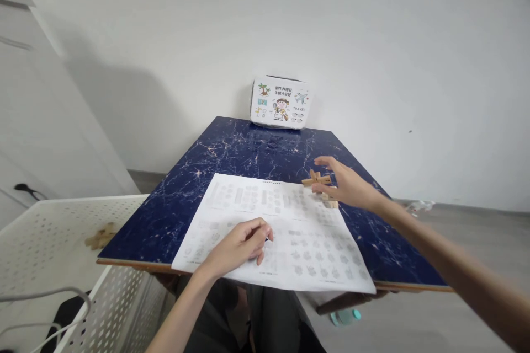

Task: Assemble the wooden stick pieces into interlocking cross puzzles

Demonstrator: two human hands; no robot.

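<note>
My left hand (242, 245) rests on the lower part of a printed paper sheet (232, 215), its fingers curled in and no object visible in them. Toward the sheet's far right corner, my right hand (343, 182) is open, thumb and index finger apart. Between and just beyond those fingertips sits a small cluster of interlocking wooden puzzle pieces (318, 177). More pale wooden pieces (331, 204) lie just below the thumb, partly covered by the hand. Rows of small diagrams fill the sheet, too faint to read.
The blue marbled table (165, 220) meets the wall, with a white cartoon-printed case (279, 102) at its far edge. To the left stands a white perforated cart (37, 242) holding another wooden puzzle (100, 236) and cables. A bottle with a teal cap (346, 317) is on the floor.
</note>
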